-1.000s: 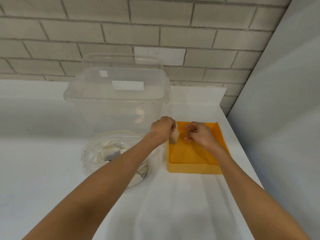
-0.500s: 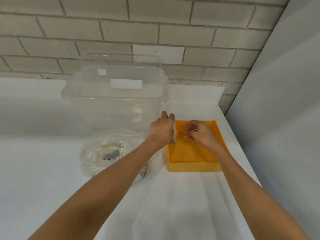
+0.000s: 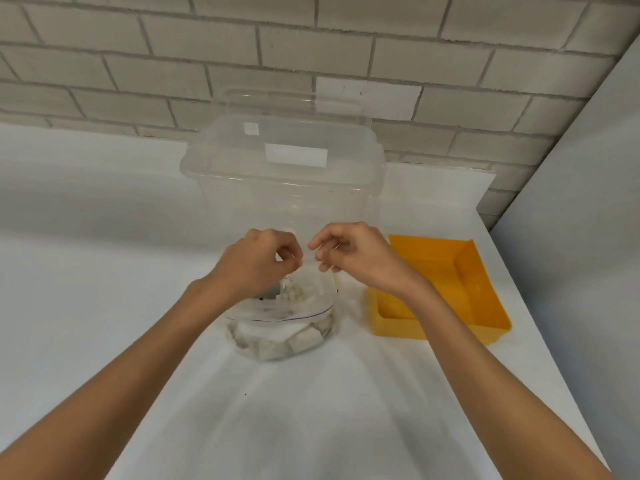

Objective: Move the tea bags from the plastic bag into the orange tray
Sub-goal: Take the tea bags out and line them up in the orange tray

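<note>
Left hand (image 3: 256, 261): fingers curled, thumb and forefinger pinching upper rim of clear plastic zip bag (image 3: 287, 315). Right hand (image 3: 356, 258): fingers curled likewise, pinching same rim on opposite side, film thin and hard to see. Bag mouth held up between hands, base resting on white table cover (image 3: 311, 410). Pale square paper tea bags (image 3: 304, 337) heaped in bag's bottom. Shallow rectangular orange plastic tray (image 3: 433, 268) at 3 o'clock of bag, near, apart. Large clear lidded plastic storage box (image 3: 284, 174) at 12 o'clock, just behind hands.
</note>
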{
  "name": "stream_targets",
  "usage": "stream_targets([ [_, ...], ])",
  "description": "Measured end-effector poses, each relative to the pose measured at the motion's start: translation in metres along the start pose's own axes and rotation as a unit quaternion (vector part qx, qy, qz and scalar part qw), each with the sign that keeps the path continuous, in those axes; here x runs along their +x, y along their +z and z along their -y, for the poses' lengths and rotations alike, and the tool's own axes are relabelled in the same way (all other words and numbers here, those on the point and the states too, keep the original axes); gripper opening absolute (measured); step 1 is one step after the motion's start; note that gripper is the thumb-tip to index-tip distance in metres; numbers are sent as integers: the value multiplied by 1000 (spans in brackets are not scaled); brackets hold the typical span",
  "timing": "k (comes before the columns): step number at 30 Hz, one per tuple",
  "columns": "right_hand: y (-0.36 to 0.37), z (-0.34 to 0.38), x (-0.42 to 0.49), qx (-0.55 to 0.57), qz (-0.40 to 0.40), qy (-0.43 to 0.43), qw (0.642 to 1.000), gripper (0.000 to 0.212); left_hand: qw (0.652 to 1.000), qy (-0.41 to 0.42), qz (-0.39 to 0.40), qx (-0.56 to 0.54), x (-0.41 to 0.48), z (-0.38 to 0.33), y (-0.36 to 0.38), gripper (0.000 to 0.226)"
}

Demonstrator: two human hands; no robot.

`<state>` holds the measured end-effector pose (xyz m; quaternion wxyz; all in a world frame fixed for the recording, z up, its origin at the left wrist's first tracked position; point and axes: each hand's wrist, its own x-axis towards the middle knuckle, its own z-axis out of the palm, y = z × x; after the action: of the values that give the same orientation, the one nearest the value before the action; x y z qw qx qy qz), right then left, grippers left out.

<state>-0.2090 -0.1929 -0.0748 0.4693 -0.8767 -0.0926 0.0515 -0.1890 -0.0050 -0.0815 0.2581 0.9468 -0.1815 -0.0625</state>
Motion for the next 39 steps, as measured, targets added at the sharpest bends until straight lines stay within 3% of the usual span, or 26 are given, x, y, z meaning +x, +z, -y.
stream_targets([
  [5,57,4,24,-150,97,-11,984,27,999,-24,11,38,-9,44,-4,18],
  [9,85,-14,41,-283,99,52,953,32,994,-22,17,104,-9,51,6,20],
  [13,92,-17,40,-255,89,76,960,23,978,-48,79,188,-6,49,13,41],
  [15,89,-15,37,-218,78,72,970,18,977,-54,87,190,-7,51,16,41],
  [19,82,-11,29,-99,16,77,992,10,996,-45,40,60,-9,65,14,12],
  [21,80,-7,24,1,-20,81,997,12,998,-34,11,-60,-12,74,12,14],
  [24,79,4,18,129,-56,72,987,21,952,-36,-26,-303,-22,72,9,16],
  [27,84,13,16,140,-84,46,986,16,893,-27,-13,-448,-29,66,9,27],
  [33,83,23,17,-1,-141,-11,990,15,896,9,-19,-443,-28,66,-4,37],
  [36,82,30,17,-67,-129,-22,989,20,902,30,-50,-429,-25,71,-13,30],
  [39,83,32,20,-58,-123,-18,991,24,908,46,-77,-410,-21,74,-16,18],
])
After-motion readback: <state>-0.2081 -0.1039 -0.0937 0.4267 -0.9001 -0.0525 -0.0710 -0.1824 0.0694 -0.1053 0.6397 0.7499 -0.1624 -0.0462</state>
